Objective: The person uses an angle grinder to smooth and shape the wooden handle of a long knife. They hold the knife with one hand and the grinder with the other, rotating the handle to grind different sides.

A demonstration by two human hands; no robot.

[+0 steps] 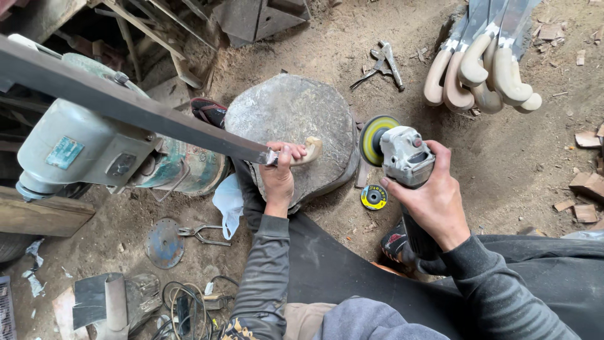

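A rectangular teal-blue label (64, 153) sits on the pale grey motor housing (82, 148), at about nine o'clock in the view. A small round disc (374, 197) lying on the dirt just below centre, toward five o'clock, carries a yellow and black circular label. No packages, signs or screens show.

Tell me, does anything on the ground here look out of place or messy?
Yes. A loose grinding disc lies in the dirt below the angle grinder that the right hand holds, and wood scraps are scattered at the right edge.
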